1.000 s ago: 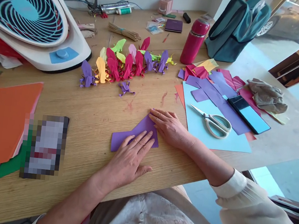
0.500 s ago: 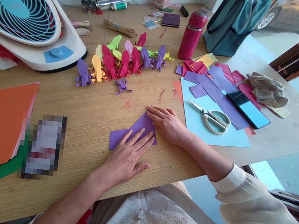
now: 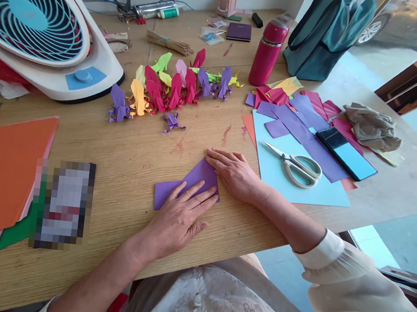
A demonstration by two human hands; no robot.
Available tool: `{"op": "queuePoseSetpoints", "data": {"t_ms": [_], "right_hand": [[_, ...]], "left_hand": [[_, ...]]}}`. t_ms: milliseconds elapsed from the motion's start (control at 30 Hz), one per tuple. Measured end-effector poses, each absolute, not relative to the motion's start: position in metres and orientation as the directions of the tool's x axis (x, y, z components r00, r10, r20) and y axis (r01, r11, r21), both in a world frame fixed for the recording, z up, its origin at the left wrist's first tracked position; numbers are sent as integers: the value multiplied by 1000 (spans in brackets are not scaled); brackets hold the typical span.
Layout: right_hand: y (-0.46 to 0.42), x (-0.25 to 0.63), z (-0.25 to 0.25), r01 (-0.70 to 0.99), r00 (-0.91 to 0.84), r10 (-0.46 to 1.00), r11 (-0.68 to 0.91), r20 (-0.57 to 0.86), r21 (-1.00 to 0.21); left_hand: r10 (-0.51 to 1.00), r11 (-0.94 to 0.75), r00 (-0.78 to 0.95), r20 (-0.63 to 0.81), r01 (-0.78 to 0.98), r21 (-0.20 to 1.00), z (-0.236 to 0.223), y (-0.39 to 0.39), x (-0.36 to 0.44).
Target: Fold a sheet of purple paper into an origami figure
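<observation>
A folded sheet of purple paper lies flat on the wooden table, one part angled up to a peak. My left hand rests on it with fingers stretched out and spread, pressing it down. Along the paper's upper right edge lies my right hand, its fingers extended flat and their tips at the peak. Part of the paper is hidden under both hands. Beyond them stands a group of folded paper figures in purple, red, yellow and green, with a small purple paper figure nearest.
Scissors and a phone lie on blue and purple paper at right. A red flask and teal bag stand behind. At left are a fan, orange paper sheets and a blurred-out object.
The view has shifted slightly, so everything sits a little lower and to the right. Both hands stay in the same place on the purple paper.
</observation>
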State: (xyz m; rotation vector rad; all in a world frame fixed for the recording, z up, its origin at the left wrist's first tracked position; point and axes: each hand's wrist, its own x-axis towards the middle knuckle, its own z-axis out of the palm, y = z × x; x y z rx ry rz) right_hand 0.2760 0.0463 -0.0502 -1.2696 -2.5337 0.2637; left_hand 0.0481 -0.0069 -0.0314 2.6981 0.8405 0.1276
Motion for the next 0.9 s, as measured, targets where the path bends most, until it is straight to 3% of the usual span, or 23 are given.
{"op": "queuePoseSetpoints", "data": {"t_ms": [133,267,900], "right_hand": [[46,276,-52,745,-561,804,594,199,-303],[46,276,-52,746,-555,805,592,207,-304],[46,276,-51,750,-554,808,589,200,-301]], "left_hand": [[670,-700,732,122,568,434,-32,3,60],[768,-624,614,179,658,421,-36,8,71],[817,-545,559,141,668,507,-37,30,77]]}}
